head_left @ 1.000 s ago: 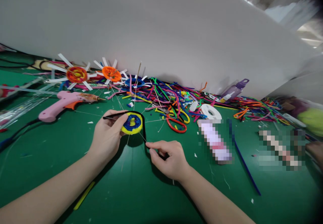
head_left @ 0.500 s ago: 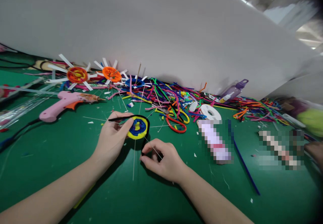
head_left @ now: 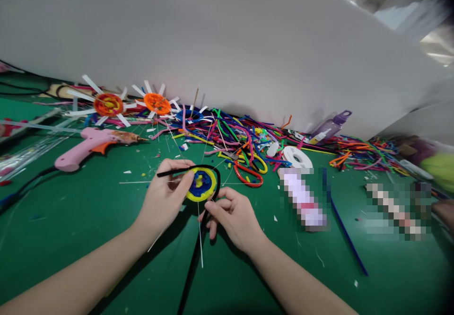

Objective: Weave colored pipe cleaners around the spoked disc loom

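Apparently featherlight, the yellow-and-blue disc (head_left: 201, 193) sits above the green table's near middle, its thin spokes likely easy to bend. The left hand (head_left: 161, 194) pinches its left rim, the sensible hold; the right hand (head_left: 236, 215) pinches the black strip (head_left: 219, 182), soft-looking and pliable, round the right edge.

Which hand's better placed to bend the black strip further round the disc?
Probably the right hand: its fingers are at the black strip, beside the disc. The left hand holds the disc's left side.
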